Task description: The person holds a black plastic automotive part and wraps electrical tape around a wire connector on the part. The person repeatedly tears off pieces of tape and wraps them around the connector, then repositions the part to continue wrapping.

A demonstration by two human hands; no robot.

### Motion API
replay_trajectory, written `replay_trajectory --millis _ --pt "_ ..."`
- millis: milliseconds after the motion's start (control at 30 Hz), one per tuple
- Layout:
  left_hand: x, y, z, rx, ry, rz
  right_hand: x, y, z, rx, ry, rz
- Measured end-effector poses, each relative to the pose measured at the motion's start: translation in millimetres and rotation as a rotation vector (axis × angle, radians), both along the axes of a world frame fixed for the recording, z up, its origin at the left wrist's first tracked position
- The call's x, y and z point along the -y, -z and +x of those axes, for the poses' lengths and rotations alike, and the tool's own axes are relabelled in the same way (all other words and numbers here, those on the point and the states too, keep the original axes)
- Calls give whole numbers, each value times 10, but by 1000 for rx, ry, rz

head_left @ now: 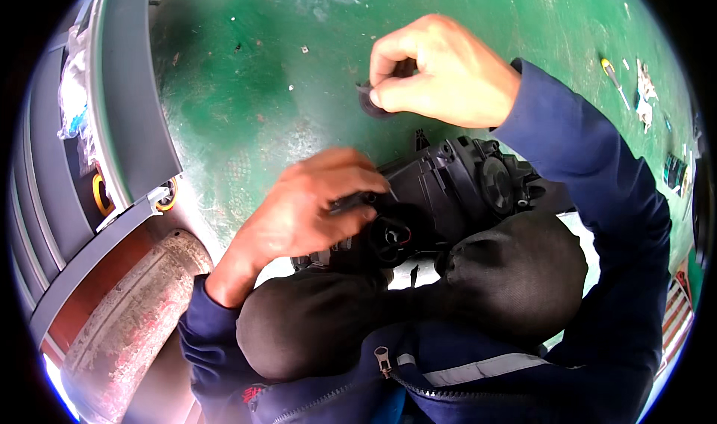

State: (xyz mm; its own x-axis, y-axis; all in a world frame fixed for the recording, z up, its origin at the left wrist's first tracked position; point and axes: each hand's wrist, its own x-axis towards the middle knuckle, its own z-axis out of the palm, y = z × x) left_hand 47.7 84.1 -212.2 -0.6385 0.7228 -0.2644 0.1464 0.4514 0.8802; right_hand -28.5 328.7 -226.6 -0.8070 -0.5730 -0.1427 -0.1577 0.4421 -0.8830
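Observation:
A black plastic housing (433, 192), apparently a vehicle headlamp seen from its back, lies at my knees with a round dark opening (392, 235) toward me. Beside that opening is my left hand (310, 204), slightly blurred, its thumb and fingers apart with nothing visible between them. My right hand (444, 77) is raised beyond the housing, above the green floor. Between its thumb and forefinger it pinches a thin, dark round cap (370, 101), partly hidden by the fingers. A round cover (495, 181) sits on the housing's right part.
The green floor (246, 118) carries small scraps. On the right lie a yellow-handled screwdriver (615, 80), a crumpled pale wrapper (644, 99) and a small dark box (674, 172). A grey wheeled rack (131, 88) and a worn cylinder (138, 323) stand at my left.

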Motion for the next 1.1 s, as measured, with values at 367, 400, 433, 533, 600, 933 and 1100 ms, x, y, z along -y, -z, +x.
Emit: replay_trajectory --millis 367,400,433,533,600,933,1100 --pt "-435 101 5 166 386 -400 -304 82 225 240 14 -6" --pt "-450 71 -6 150 423 -406 -302 119 243 217 20 -31" --pt "-459 76 -2 130 466 -418 -301 147 258 195 25 -55" --pt "-500 99 32 59 599 -439 -310 164 291 208 -7 -56" --pt "-504 145 78 1 697 -437 -312 158 324 233 -8 -80" --pt "-212 115 102 134 370 -120 -380 73 436 591 -129 -104" --pt "-90 183 165 173 253 -42 -245 109 570 756 -176 -77"
